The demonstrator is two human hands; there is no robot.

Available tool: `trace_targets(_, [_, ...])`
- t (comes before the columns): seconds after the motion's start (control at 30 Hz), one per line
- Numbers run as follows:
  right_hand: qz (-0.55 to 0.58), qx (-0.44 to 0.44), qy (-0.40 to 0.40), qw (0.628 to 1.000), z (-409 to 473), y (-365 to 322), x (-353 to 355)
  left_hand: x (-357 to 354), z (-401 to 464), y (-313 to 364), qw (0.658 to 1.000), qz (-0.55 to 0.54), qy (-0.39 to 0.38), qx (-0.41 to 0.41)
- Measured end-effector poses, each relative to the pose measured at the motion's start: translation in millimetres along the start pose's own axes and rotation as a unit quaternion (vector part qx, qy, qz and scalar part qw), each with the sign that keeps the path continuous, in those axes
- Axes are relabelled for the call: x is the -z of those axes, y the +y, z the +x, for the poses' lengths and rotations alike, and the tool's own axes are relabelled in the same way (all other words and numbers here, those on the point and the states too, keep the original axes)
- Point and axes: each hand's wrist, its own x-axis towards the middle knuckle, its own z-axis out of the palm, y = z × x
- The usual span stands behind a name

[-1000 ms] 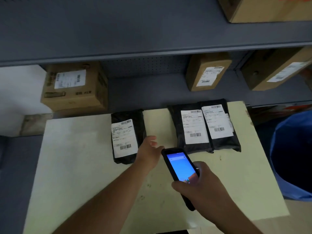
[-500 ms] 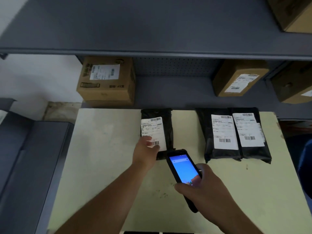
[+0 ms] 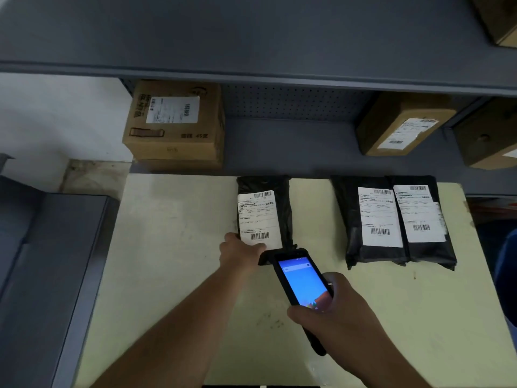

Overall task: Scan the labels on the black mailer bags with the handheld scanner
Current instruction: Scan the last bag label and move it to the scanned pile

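Three black mailer bags with white barcode labels lie on a pale yellow table point(image 3: 173, 247). One bag point(image 3: 279, 197) lies alone near the middle; my left hand point(image 3: 240, 254) grips its near end, fingers over the label's lower edge. Two more bags point(image 3: 349, 219) point(image 3: 419, 247) lie side by side to the right. My right hand point(image 3: 338, 312) holds the handheld scanner point(image 3: 300, 284), its blue screen lit and facing up. The scanner's top end sits just below the left bag's label.
A grey metal shelf point(image 3: 279, 147) behind the table holds cardboard boxes: one at the left point(image 3: 176, 130), one at the right point(image 3: 402, 127), another at the far right edge point(image 3: 486, 141). A grey surface point(image 3: 50, 261) lies left of the table.
My left hand moved from the table beside the left bag onto its near end. The scanner came forward towards that bag's label. The view shifted left.
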Motion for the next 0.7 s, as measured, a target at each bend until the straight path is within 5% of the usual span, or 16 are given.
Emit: trace_targets(0.7, [-0.003,-0.015,0.022,1.000,6,16,17,-55,-15,25,0.996,0.027,0.066,0.053])
